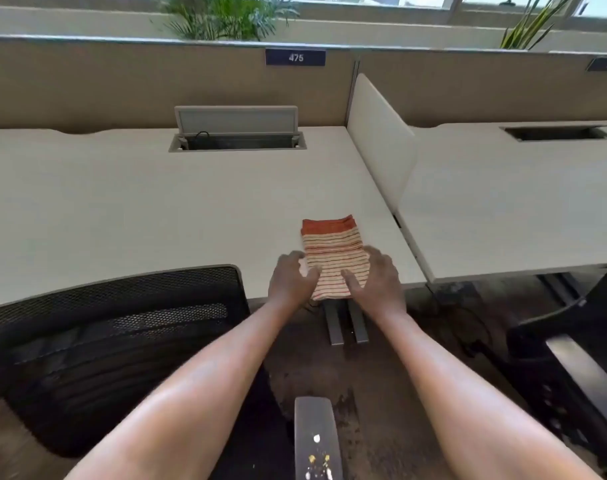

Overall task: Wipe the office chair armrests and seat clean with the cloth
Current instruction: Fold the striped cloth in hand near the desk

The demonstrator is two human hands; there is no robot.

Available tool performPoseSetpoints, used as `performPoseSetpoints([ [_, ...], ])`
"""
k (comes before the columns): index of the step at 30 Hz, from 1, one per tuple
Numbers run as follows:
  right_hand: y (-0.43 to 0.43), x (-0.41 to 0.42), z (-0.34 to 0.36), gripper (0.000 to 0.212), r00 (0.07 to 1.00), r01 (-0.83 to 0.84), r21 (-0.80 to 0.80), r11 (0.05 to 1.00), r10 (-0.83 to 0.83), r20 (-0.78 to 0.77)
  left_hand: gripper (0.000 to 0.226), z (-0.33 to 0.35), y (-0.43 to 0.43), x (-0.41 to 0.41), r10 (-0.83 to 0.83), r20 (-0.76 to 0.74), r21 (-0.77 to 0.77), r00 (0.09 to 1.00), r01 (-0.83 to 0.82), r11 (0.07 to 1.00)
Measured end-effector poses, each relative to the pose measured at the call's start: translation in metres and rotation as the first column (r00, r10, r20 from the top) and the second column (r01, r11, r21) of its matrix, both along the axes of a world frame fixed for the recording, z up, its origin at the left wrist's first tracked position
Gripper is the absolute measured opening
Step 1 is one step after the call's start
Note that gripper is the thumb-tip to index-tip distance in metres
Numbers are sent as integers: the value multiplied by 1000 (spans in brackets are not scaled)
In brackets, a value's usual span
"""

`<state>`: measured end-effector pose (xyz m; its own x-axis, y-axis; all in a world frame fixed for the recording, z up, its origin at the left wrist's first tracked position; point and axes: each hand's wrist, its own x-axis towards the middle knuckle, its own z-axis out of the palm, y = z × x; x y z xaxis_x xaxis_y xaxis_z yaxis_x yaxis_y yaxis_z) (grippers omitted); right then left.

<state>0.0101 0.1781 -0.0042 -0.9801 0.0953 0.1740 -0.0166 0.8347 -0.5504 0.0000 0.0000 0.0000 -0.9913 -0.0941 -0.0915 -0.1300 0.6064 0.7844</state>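
Note:
A folded cloth, white with orange stripes and an orange end, lies near the front edge of the pale desk. My left hand rests on its near left corner and my right hand on its near right side, thumbs on top of the fabric. The black mesh back of the office chair fills the lower left. One grey armrest of the chair shows at the bottom centre, with small white and yellow crumbs on it. The seat is hidden.
A white divider panel separates this desk from a second desk on the right. An open cable tray sits at the back of the desk. Another dark chair stands at the right. Desk legs stand below the cloth.

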Motion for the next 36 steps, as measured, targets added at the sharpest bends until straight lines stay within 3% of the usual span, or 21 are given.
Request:
performPoseSetpoints([
  [3,9,-23,3,99,998,-3,55,998,6,-56,82,0,14,-26,50,-25,-182,998,-53,982],
  [7,6,-43,-4,105,999,-37,89,995,39,-22,95,-14,28,-50,48,48,-272,998,-33,962],
  [13,1,-63,-34,106,978,14,91,996,-33,205,88,-46,42,-67,187,152,-443,971,-102,891],
  [16,-3,-66,-45,107,944,83,83,993,-105,313,70,-55,47,-64,186,85,-502,979,-119,857],
  [21,-15,-65,-40,103,958,168,68,983,-179,222,49,-53,53,-58,184,25,-460,983,-152,875],
  [24,-17,-66,-34,95,920,295,-115,949,-249,303,36,-49,49,-56,234,30,-304,972,-214,928],
  [27,-14,-62,-23,63,866,423,-366,829,-250,434,20,-39,39,-48,247,107,76,963,-255,964],
  [30,-7,-53,-19,19,843,449,-575,684,-111,526,19,-26,29,-34,207,227,379,952,-282,881],
  [33,-2,-37,-12,13,819,485,-723,491,35,573,30,-13,14,-15,145,340,574,929,-327,750],
  [36,-4,-14,0,15,783,528,-775,349,154,603,29,-1,-6,13,47,413,722,910,-358,592],
])
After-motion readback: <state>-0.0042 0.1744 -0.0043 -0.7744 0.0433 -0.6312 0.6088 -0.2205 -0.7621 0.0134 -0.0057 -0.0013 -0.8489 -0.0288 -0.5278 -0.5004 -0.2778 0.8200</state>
